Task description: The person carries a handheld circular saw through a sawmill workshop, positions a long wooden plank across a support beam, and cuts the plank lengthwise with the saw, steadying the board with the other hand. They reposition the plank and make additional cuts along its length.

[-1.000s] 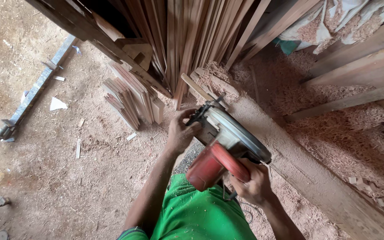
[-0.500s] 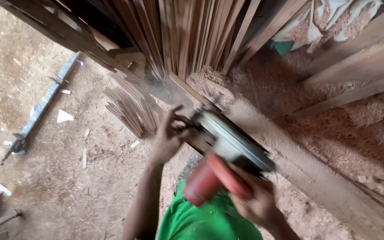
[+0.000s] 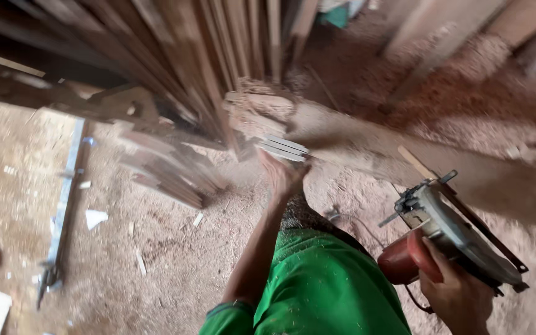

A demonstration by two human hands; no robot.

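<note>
The right hand [image 3: 460, 294] is gripping the red-handled circular saw with a grey metal guard [image 3: 448, 239], fingers wrapped around its red grip, holding it low and tilted just right of the green shirt [image 3: 324, 279]. The left hand [image 3: 283, 177] is reaching forward from that shirt and closing on 1 short stack of thin pale wooden slats [image 3: 283, 149]; motion blur is hiding exactly how the fingers sit, but they appear to be clasping the stack's near end. Beyond the slats, long brown wooden boards [image 3: 218, 56] are leaning upright, and a looser pile of similar strips [image 3: 169, 174] is lying left of the shirt on the sawdust-covered floor [image 3: 175, 260]. Farther left, a long grey metal bar [image 3: 63, 205] is resting on the ground.

The risk, as I judge it, is the saw: held 1-handed and off to the side, it could swing toward the leg or snag its cord [image 3: 348, 220]. The slats could also slip from a hurried, partial grasp and scatter.
</note>
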